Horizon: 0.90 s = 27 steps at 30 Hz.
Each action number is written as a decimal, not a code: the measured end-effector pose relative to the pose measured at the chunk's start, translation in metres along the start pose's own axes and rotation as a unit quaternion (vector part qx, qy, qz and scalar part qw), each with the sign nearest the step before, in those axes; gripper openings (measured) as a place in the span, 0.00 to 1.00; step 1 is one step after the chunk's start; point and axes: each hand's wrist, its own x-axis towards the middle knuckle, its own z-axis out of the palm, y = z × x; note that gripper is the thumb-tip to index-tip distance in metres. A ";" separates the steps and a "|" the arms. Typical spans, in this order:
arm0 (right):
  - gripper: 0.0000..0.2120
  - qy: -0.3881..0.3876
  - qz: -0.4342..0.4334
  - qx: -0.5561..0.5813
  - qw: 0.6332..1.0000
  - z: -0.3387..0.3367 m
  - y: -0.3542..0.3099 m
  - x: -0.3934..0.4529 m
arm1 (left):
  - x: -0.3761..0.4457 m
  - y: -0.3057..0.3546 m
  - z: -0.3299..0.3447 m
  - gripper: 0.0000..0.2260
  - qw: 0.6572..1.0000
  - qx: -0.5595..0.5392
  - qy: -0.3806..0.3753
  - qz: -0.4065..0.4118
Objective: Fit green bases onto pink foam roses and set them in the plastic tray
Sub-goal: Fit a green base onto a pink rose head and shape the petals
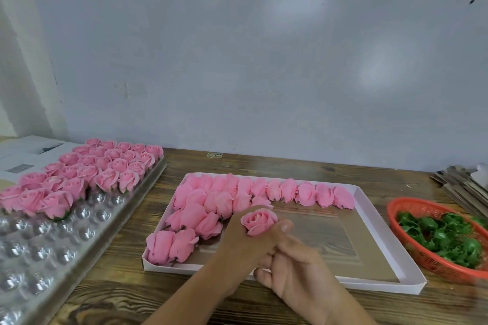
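Observation:
My left hand point(244, 241) grips a pink foam rose point(259, 220) upright above the shallow white box point(369, 215). My right hand point(301, 272) sits just below and right of it, its fingers curled in toward the underside of the rose. What they hold is hidden by the left hand. Several bare pink roses point(208, 203) lie on their sides in the box's far and left parts. The clear plastic tray point(39, 250) at left has several finished roses point(105, 169) standing in its far dimples. Green bases point(446, 236) fill a red basket point(396, 210) at right.
Everything stands on a wooden table point(148, 295) against a pale wall. A stack of flat cardboard pieces point(456, 183) lies at the back right, behind the basket. Printed papers point(26, 152) lie at the back left, behind the tray.

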 end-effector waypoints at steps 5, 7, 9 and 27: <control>0.21 -0.017 0.055 -0.005 0.998 0.000 -0.001 -0.001 | -0.006 0.006 0.000 0.17 0.998 0.024 -0.055 0.002; 0.20 -0.019 0.077 -0.020 0.997 0.002 -0.001 -0.001 | -0.008 0.006 0.000 0.17 0.998 0.025 -0.063 0.015; 0.19 -0.014 0.078 -0.031 0.996 0.004 0.000 -0.001 | -0.008 0.007 0.000 0.18 0.998 0.022 -0.062 0.018; 0.23 0.021 0.076 -0.065 0.995 0.015 -0.002 -0.004 | -0.007 0.002 0.002 0.20 0.999 0.030 -0.022 0.007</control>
